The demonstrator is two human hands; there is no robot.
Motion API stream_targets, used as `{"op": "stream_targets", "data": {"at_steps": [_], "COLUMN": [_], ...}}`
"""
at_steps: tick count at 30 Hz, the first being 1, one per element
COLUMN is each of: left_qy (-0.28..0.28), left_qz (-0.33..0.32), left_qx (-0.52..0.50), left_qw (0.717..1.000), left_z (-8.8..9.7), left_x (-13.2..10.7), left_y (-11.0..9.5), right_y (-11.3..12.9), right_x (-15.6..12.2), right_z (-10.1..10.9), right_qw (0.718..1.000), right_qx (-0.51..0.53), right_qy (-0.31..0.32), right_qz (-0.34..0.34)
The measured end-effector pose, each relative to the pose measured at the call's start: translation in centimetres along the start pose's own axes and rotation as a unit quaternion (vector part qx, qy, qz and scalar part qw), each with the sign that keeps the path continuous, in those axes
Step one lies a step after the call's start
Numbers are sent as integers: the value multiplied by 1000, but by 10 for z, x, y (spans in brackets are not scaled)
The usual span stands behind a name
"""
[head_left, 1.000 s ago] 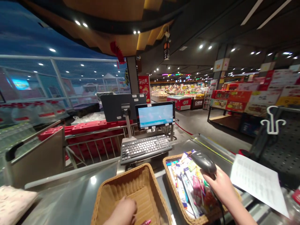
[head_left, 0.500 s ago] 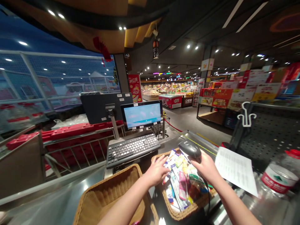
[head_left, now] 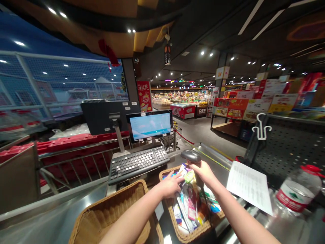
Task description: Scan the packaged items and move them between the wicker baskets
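My right hand (head_left: 205, 173) grips a black handheld barcode scanner (head_left: 191, 156) by its handle, over the far right part of a wicker basket (head_left: 186, 237). A dark cable hangs down from the scanner across the basket. Small colourful packages (head_left: 188, 206) fill this basket, several of them glossy pouches and narrow packs. My left hand (head_left: 170, 186) lies over the packages at the basket's left side, fingers spread and touching the top ones. Whether anything is under those fingers is hidden. A second wicker basket (head_left: 83, 220) stands to the left, partly covered by my left forearm.
A keyboard (head_left: 139, 163) and a lit screen (head_left: 151, 126) stand beyond the baskets. On the right are a printed paper sheet (head_left: 250, 186), a large plastic bottle with a red cap (head_left: 296, 193) and a black perforated panel (head_left: 294, 145). A metal railing (head_left: 76, 159) runs along the left.
My right hand has brought the scanner leftward, closer to my left hand. My left hand has shifted slightly, with its fingers still spread over the packages. The camera view has turned a little.
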State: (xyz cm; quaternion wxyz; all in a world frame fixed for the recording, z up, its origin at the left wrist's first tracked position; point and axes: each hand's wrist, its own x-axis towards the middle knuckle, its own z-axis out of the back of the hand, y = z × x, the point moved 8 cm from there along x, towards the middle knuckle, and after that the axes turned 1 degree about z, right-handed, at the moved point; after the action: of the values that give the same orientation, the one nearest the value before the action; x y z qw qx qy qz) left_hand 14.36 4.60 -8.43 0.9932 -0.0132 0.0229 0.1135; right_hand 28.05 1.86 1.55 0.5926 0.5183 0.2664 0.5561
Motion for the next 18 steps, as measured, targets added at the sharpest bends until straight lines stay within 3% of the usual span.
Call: {"op": "stream_targets", "data": {"at_steps": [8,18], "left_qy": [29,122], "left_qz": [4,72], "left_qx": [-16,-69], "left_qw": [999,988], "left_z": [0,-29], "left_x": [-22,-19], "left_y": [4,23], "right_y": [1,10], "right_x": [11,1], "right_z": [-15,-38], "right_qw": [998,997], "right_qx": [61,60], "right_qy": [14,44], "right_qz": [-17,-10]}}
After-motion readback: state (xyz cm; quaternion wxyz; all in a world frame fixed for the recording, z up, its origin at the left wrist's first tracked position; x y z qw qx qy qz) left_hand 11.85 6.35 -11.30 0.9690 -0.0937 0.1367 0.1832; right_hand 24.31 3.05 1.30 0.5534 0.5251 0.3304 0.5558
